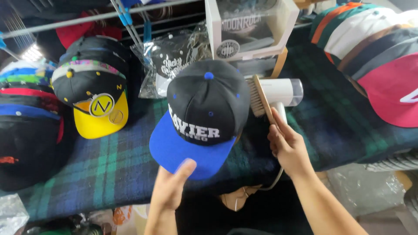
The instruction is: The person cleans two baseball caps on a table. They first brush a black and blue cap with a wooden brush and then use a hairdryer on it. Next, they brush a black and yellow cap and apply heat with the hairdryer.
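Note:
My left hand (170, 187) holds a black cap with a blue brim and blue top button (204, 111) by the front edge of its brim, above the plaid cloth. White lettering runs across the cap's front. My right hand (287, 146) grips the handle of a wooden brush (257, 96), whose bristles touch the cap's right side. A white handheld steamer (283, 92) lies just behind the brush, its cord trailing down past my right wrist.
A dark green and blue plaid cloth (104, 169) covers the table. A black cap with a yellow brim (93, 93) tops a stack at left. More stacked caps sit at far left (26, 117) and top right (374, 48). A white display box (248, 26) and bagged caps (174, 56) stand behind.

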